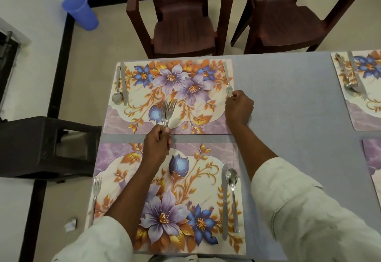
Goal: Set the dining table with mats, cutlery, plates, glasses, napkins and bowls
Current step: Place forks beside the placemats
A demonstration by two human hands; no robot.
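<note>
Two floral place mats lie on the grey table: a far mat and a near mat. My left hand grips a bunch of forks, tines pointing away, over the far mat's near edge. My right hand pinches the tine end of a fork lying on the far mat's right side. A spoon and knife lie on that mat's left side. The near mat carries a fork on its left, a knife and a spoon on its right.
Two more mats show at the right edge; the upper mat holds cutlery. Two brown plastic chairs stand beyond the table. A dark stool sits left of the table, a blue bin on the floor.
</note>
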